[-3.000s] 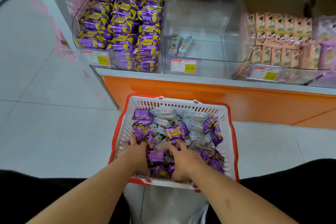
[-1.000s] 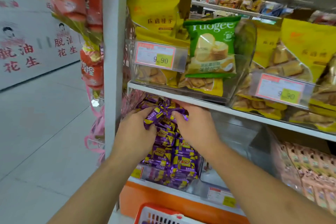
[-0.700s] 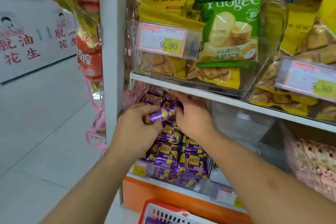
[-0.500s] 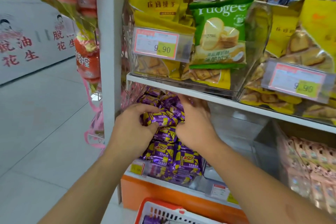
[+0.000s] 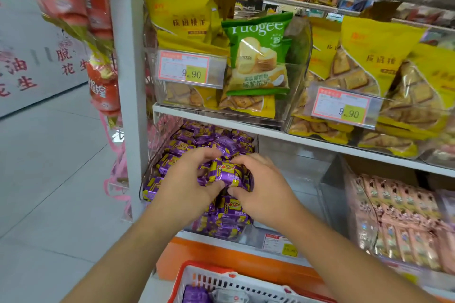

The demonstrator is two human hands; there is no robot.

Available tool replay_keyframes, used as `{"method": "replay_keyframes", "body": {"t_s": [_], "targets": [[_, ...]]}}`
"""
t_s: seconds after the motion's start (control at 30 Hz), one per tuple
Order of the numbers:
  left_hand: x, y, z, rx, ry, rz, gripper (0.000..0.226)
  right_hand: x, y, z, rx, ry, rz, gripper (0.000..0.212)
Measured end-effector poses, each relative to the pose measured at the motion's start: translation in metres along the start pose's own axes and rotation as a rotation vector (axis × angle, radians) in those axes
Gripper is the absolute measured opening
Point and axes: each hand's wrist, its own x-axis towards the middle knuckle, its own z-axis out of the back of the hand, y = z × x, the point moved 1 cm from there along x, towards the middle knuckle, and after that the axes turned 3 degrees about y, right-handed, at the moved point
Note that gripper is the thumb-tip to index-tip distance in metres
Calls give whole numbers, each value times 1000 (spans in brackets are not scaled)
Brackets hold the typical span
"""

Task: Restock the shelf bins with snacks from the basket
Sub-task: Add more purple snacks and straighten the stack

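Both hands meet over the left clear shelf bin (image 5: 150,174), which is heaped with purple snack packs (image 5: 202,139). My left hand (image 5: 183,181) and my right hand (image 5: 261,184) grip one purple and yellow snack pack (image 5: 225,172) between them, thumbs under it and fingers curled over its top, just above the pile. The white basket with a red rim (image 5: 206,275) shows at the bottom edge, with a purple pack (image 5: 197,294) and a grey pack (image 5: 230,297) in it.
A nearly empty clear bin (image 5: 293,167) sits right of the purple one, then a bin of pink packs (image 5: 398,224). The shelf above holds yellow biscuit bags (image 5: 376,61) and a green bag (image 5: 259,54). A white upright post (image 5: 128,81) and hanging red packs (image 5: 101,81) stand left.
Three seconds ago both hands were gathering purple packs in the basket on the floor. They then rose to the left bin, and now hold one pack lower and nearer the bin's front.
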Motion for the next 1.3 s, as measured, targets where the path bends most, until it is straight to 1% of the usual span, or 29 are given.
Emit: {"method": "replay_keyframes", "body": {"t_s": [0.1,0.23,0.37,0.43,0.6,0.7,0.8,0.87,0.97,1.07,1.1,1.2,1.23,1.3], "targets": [[0,3,-6,220,30,-67,46,-3,-11,0,-110,13,-21,56],[1,9,-15,410,94,-111,35,-3,-22,-7,-217,27,-42,54],[3,17,-24,505,86,-155,33,-2,-24,-16,-276,24,-50,61],[6,20,-29,537,69,-159,33,-2,-24,-18,-292,-14,-33,53],[10,25,-40,538,29,-129,33,0,-26,-22,-357,-88,0,34],[9,26,-46,615,-5,-120,36,4,-27,-26,-409,-115,8,28],[9,29,-46,663,2,-126,32,9,-26,-31,-464,-122,15,24],[7,27,-45,675,41,-97,34,10,-25,-31,-485,-120,10,26],[6,21,-42,650,95,-71,44,9,-23,-29,-479,-101,18,25],[6,16,-36,589,130,-48,51,8,-15,-24,-392,-93,-44,35],[6,15,-34,578,133,-43,52,10,-13,-22,-346,-104,-82,37],[5,12,-27,552,110,-19,54,19,-8,-20,-272,-136,-149,31],[5,12,-25,542,96,-7,53,24,-6,-20,-256,-142,-149,34],[6,12,-19,524,56,19,53,36,-2,-21,-222,-117,-157,47]]}}
